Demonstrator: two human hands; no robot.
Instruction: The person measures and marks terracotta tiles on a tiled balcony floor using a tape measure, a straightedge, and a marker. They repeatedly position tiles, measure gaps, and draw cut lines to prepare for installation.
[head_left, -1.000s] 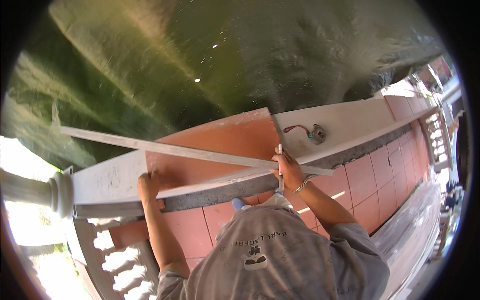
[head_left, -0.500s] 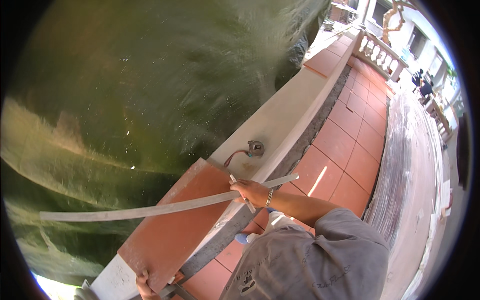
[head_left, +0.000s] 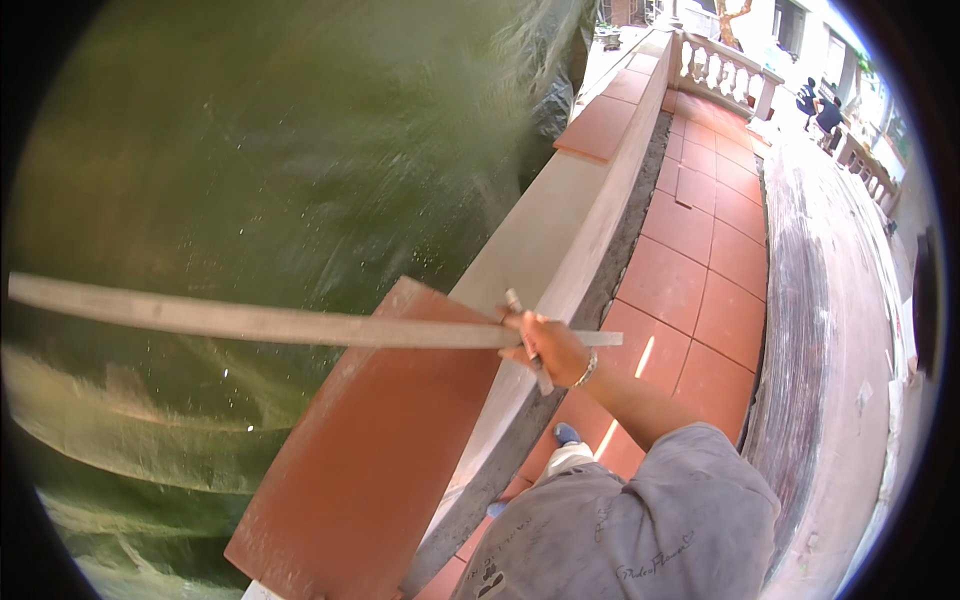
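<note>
My right hand (head_left: 556, 348) is closed round a long, flat, pale bar (head_left: 250, 322). A slim pen-like stick (head_left: 514, 299) is also in its grip, running crosswise to the bar. Stretching out to the left, the bar passes above the far end of a large terracotta tile (head_left: 375, 450), and its short end pokes out right of the hand. The tile slants over the low wall, covering the wall top beneath it. My left hand is out of the picture.
The low pale wall (head_left: 545, 215) runs away to the far right, with more terracotta tiles (head_left: 597, 127) on its top. Green sheeting (head_left: 250, 150) hangs on the left. Right of the wall lies a tiled floor (head_left: 680, 265), bordered by plastic-covered material (head_left: 800, 300). People (head_left: 826, 115) are far back.
The tile looks larger and nearer, and the tape measure on the wall is hidden. The bar has swung its left end farther away. My left hand has left the view.
</note>
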